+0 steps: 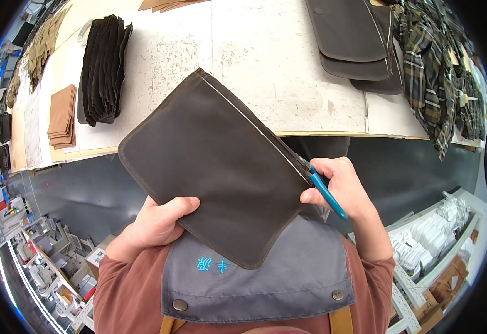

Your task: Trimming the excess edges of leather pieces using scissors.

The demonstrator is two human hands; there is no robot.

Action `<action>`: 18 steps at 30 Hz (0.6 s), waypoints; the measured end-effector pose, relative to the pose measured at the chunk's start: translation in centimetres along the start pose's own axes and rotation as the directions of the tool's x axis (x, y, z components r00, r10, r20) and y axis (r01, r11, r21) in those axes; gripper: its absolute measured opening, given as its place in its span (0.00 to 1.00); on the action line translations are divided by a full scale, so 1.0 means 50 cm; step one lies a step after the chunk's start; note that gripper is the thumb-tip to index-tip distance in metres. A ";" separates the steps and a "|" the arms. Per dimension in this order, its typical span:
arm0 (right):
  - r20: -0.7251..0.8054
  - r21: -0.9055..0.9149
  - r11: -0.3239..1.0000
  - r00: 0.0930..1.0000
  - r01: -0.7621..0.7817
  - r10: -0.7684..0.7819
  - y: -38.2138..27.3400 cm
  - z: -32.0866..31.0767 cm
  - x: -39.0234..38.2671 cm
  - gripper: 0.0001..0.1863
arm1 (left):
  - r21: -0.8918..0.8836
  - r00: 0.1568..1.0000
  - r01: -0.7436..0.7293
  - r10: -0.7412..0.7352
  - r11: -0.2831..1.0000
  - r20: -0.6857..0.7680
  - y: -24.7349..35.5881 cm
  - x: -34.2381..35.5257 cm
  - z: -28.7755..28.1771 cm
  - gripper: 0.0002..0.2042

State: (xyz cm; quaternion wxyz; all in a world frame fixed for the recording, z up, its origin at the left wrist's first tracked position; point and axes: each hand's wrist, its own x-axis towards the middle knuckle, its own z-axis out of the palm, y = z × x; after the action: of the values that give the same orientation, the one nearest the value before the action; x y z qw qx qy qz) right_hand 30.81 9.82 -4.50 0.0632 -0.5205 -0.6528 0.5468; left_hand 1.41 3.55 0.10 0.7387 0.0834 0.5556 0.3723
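A flat dark brown panel [210,161] with stitched edges and a pale line along its upper right edge is held up at an angle over the front edge of the worktable. My left hand [157,222] grips its lower left edge, thumb on top and fingers hidden underneath. My right hand [346,189] is closed on a blue-handled cutting tool [328,197] at the panel's upper right edge; the tool's blades are mostly hidden by the panel.
The worktable [266,67] bears a thick black stack [101,69], tan pieces [60,117], dark panels [349,28] and plaid fabric [424,72]. A shelf with white bundles [430,234] is at lower right. A grey apron [254,292] covers my front.
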 end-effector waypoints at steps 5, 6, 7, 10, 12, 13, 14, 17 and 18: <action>-0.031 0.007 0.999 0.999 0.042 -0.042 0.000 0.003 -0.001 0.33 | -0.016 1.000 -0.004 0.004 1.000 0.007 -0.001 0.000 -0.001 0.21; -0.029 0.006 0.999 0.998 0.047 -0.047 0.001 0.004 0.000 0.33 | -0.011 1.000 -0.004 0.005 1.000 0.003 0.000 0.000 0.000 0.21; -0.031 0.015 0.999 0.998 0.049 -0.049 0.002 0.004 0.000 0.33 | -0.007 1.000 -0.006 0.006 1.000 -0.002 0.000 0.000 0.001 0.21; -0.053 0.048 0.996 0.996 0.072 -0.070 0.015 0.013 -0.004 0.33 | -0.013 1.000 0.031 -0.030 0.999 0.007 0.006 0.001 0.007 0.21; -0.072 0.071 0.993 0.994 0.091 -0.086 0.021 0.015 -0.006 0.33 | 0.002 0.999 0.039 -0.039 0.999 0.003 0.007 0.004 0.009 0.21; -0.083 0.079 0.992 0.992 0.102 -0.095 0.023 0.014 -0.006 0.34 | 0.014 0.999 0.054 -0.054 0.998 0.006 0.007 0.004 0.009 0.21; -0.094 0.087 0.990 0.990 0.111 -0.103 0.023 0.014 -0.005 0.34 | 0.013 0.999 0.051 -0.051 0.999 0.002 0.008 0.002 0.008 0.21; -0.080 0.109 0.989 0.993 0.099 -0.090 0.013 0.006 0.001 0.36 | 0.004 0.999 0.046 -0.046 0.999 0.011 0.005 0.002 0.007 0.21; -0.080 0.106 0.990 0.993 0.097 -0.088 0.011 0.003 0.002 0.36 | 0.014 0.999 0.043 -0.044 0.999 0.012 0.007 0.002 0.006 0.21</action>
State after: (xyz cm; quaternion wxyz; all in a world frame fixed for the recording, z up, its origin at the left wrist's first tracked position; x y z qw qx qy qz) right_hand 30.99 9.71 -5.07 0.1415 -0.5055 -0.6424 0.5583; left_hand 1.51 3.96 0.31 0.7495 0.0789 0.5553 0.3517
